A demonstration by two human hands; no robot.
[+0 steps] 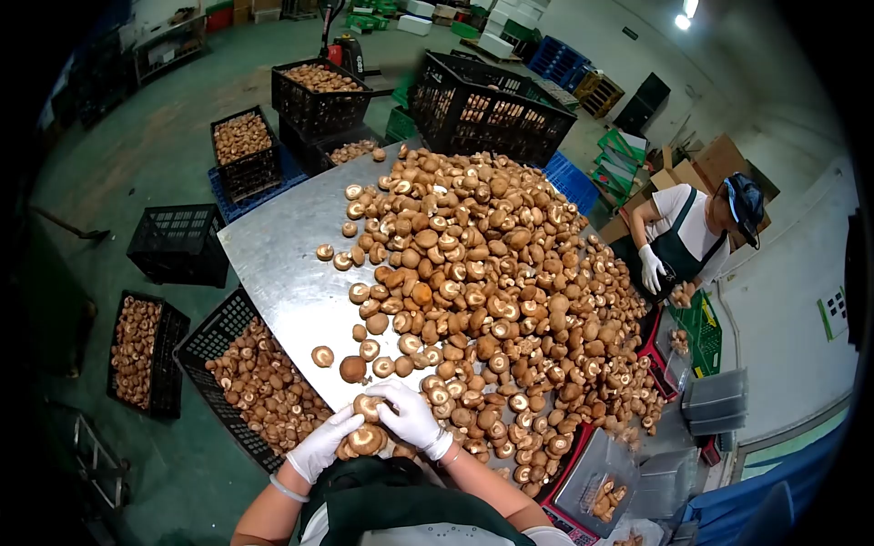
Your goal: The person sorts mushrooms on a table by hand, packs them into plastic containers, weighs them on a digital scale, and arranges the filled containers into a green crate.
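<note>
Left hand (323, 444) and right hand (413, 419), both white-gloved, grasp shiitake mushrooms (367, 407) between their fingers (391, 391) at the worktop's (282, 246) near edge; the wall notice's (833, 313) print is too small to read.

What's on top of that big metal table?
A big heap of brown mushrooms covers much of the metal table, with some scattered across the bare metal. Whatever lies beneath the heap cannot be seen.

Silvery metal desk (282, 246), light glinting off top. Big heap of brown mushrooms (492, 264) across it, loose ones lying left of heap. Right edge seemingly buried too, from here.
</note>
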